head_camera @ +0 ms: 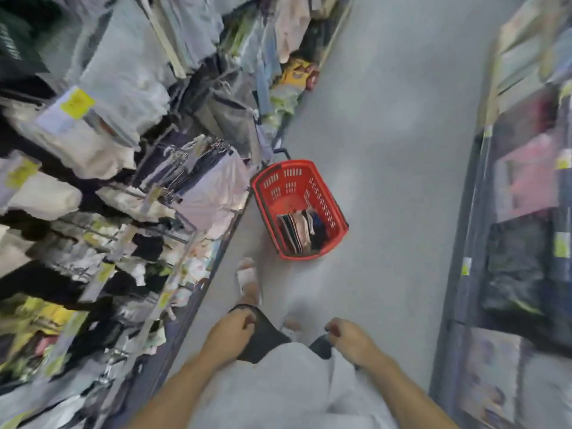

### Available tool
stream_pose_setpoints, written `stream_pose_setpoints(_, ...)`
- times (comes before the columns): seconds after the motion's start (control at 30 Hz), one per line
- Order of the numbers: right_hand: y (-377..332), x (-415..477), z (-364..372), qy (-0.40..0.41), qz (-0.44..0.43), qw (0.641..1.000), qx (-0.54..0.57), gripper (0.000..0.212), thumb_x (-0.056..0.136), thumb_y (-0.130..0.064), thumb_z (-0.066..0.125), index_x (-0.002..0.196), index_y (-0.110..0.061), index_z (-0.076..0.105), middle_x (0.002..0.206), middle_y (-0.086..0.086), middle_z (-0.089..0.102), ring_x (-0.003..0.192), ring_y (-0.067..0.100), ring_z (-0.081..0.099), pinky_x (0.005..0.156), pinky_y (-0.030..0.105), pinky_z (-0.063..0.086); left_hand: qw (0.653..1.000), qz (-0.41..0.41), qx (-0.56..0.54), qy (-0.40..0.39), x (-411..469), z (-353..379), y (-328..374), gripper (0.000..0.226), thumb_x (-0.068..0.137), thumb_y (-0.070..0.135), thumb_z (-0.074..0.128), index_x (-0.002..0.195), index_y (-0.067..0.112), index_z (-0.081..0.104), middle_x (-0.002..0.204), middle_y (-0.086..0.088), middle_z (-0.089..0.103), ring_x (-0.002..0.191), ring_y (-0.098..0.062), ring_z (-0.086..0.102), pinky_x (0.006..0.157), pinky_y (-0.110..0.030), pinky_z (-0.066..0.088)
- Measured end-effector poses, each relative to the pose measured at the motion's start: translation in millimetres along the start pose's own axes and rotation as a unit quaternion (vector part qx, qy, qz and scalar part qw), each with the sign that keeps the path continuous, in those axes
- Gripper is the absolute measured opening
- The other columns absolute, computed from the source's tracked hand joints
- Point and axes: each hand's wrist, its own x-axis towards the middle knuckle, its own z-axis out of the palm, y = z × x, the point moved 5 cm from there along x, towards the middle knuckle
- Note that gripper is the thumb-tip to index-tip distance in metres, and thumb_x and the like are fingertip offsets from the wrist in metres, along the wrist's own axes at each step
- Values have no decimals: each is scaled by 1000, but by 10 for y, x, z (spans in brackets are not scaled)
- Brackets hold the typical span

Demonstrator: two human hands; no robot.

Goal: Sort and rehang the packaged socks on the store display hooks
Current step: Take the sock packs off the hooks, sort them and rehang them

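Yellow tags (pixel 76 103) on display rack (pixel 173 168) are blurred, nothing readable. Packaged socks (pixel 297 232), dark and pale, are stood in red basket (pixel 288 181) on floor (pixel 387 150). Dark fabric (pixel 263 335) is gripped by curled left hand (pixel 230 331) and right hand (pixel 351 335)

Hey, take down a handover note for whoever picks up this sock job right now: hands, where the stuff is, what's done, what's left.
Left hand: grip curled on dark fabric at the waist; blur hides whether it is clothing or socks.
Right hand: likewise, on the fabric's other side.
Red plastic basket: on the aisle floor beside the left-side display hooks, with several packaged socks inside.
Done: cannot tell from this view.
Left: sort and rehang the basket's packs.
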Motion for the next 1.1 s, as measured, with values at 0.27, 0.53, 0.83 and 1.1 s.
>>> stream_pose_setpoints(0.27,-165,792,-682,25,18,996,89,30,97,-21,56,125,-17,63,120,2,69,112,19,63,93,25,44,998,4,-8,-62,1074,-213,541,25,93,23,50,113,24,66,123,2,67,116,-21,60,98,-33,46)
stream_pose_setpoints(0.53,-286,2562,-1520,118,26,982,143,31,93,-25,47,121,-25,61,122,1,65,110,23,63,89,32,48,990,-21,-25,-134,3183,-132,1031,19,96,28,49,105,21,64,116,-5,69,110,-28,63,93,-38,49)
stream_pose_setpoints(0.83,150,5596,-1443,74,25,997,28,49,88,-14,58,137,-7,52,136,19,53,122,37,54,103,41,43,988,-27,-147,-30,5772,776,1150,39,94,15,47,132,11,55,109,-13,71,102,-29,66,89,-43,52)
stream_pose_setpoints(1.1,604,6817,-943,66,159,970,173,64,86,-19,58,140,-5,27,117,24,65,106,38,66,99,48,50,950,-163,-255,-82,6672,1891,538,57,95,31,51,147,16,32,147,-11,45,131,-28,48,105,-37,41)
